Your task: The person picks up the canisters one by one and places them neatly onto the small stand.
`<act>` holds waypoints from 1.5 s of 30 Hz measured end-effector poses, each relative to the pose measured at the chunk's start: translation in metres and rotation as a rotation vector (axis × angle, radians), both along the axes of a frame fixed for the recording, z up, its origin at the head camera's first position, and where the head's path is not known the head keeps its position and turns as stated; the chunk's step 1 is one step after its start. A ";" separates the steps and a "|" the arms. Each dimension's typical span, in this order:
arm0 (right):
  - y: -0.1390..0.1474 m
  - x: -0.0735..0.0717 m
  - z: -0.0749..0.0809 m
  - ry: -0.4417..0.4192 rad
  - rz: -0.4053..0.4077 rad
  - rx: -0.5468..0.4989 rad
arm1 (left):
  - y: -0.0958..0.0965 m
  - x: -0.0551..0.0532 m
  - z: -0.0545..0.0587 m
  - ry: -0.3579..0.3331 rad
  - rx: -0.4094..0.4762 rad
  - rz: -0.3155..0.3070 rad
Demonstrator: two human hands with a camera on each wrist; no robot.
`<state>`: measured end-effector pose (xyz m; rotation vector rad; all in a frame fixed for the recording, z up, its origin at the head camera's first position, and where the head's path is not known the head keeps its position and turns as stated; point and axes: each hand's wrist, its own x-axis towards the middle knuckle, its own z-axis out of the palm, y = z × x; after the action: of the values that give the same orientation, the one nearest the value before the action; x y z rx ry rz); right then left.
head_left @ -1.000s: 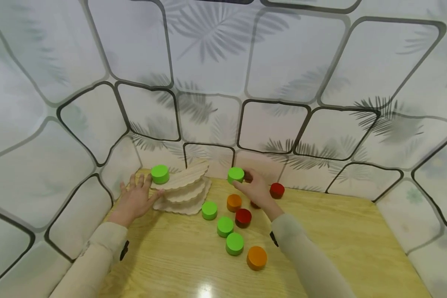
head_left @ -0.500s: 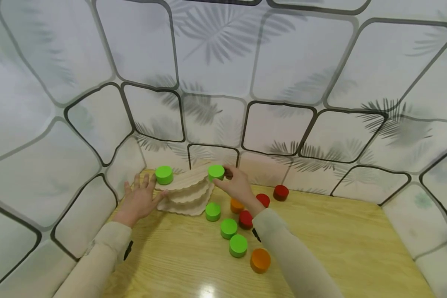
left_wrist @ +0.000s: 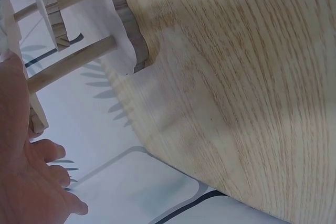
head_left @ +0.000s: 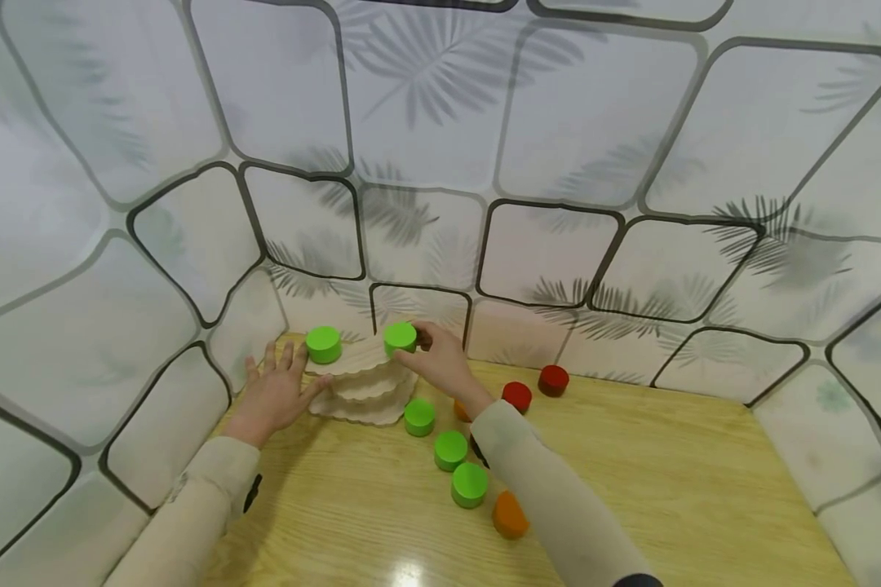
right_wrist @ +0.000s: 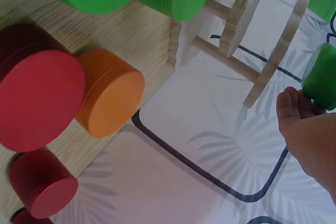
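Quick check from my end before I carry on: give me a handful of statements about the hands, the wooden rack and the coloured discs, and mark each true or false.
1. The right hand holds a green disc at the top shelf of the wooden rack. True.
2. The left hand grips a red disc. False: it holds no disc; its fingers lie straight against the rack's left side.
3. Another green disc already sits on the top shelf. True.
4. Every loose disc on the table is green. False: red and orange ones lie there too, such as the red disc near the back wall.
5. The rack lies tipped over. False: it stands upright, shelves tiered.
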<state>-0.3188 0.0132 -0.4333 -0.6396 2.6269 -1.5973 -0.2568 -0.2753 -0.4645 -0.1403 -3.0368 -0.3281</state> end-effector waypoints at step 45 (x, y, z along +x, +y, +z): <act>-0.061 -0.008 -0.012 0.013 -0.007 0.046 | -0.001 -0.003 -0.001 0.001 -0.010 -0.002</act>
<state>-0.3270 -0.0473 -0.4450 -0.6416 2.6700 -1.5347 -0.2600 -0.2765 -0.4650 -0.1437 -3.0377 -0.3130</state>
